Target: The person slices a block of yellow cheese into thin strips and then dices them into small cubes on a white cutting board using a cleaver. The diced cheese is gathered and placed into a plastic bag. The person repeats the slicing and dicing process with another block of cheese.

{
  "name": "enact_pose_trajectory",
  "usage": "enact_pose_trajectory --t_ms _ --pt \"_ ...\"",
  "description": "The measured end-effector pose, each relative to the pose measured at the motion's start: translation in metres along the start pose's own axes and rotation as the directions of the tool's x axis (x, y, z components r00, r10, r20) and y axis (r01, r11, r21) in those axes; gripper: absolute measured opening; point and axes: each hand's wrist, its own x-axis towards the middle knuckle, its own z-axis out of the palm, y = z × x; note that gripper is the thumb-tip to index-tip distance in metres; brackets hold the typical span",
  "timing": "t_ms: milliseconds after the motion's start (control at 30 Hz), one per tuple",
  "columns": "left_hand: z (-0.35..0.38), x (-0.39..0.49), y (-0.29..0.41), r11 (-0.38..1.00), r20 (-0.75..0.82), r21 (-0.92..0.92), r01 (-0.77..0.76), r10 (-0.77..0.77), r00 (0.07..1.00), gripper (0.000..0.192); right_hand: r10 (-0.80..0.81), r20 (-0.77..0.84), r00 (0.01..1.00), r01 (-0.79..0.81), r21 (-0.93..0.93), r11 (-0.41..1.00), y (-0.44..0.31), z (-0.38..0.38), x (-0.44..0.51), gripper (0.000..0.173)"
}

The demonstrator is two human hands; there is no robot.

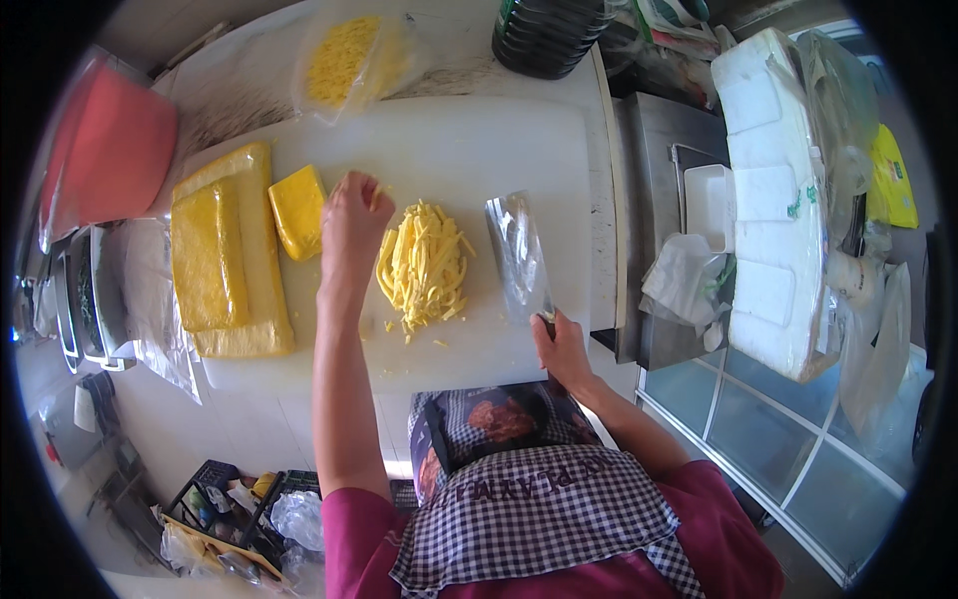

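My right hand [561, 348] grips the handle of a wide-bladed knife [518, 258], whose blade lies low over the right side of a white cutting board [479, 138]. A heap of thin yellow strips [421, 266] sits in the middle of the board. Up and left of the heap, my left hand [358, 202] has its fingers curled around a small pale yellow piece. Just left of that hand is a small yellow block [298, 212]. Large yellow slabs [232, 254], one stacked on another, lie at the board's left end.
A clear plastic bag of yellow bits [340, 60] lies behind the board. A red plastic-covered container [112, 142] stands at the left, a dark ribbed bottle [546, 37] at the back right. Beyond the counter's right edge are a white tub [708, 208] and a white foam box [775, 210].
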Motion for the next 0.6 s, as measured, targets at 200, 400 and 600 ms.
enact_pose_trajectory --t_ms 200,400,600 --pt "0.012 -0.057 -0.023 0.997 0.110 -0.024 0.080 -0.076 0.991 0.015 -0.063 0.015 0.998 0.063 -0.008 0.998 0.006 -0.004 0.003 0.017" --pt "0.045 -0.049 -0.045 0.990 -0.281 0.051 -0.130 0.139 0.950 0.028 -0.215 -0.002 0.977 0.213 -0.152 0.965 0.013 -0.004 0.008 0.014" --pt "0.062 -0.068 -0.036 0.999 -0.142 -0.046 0.023 -0.030 0.989 0.036 -0.257 0.036 0.966 0.257 -0.257 0.932 0.002 -0.007 0.010 0.015"
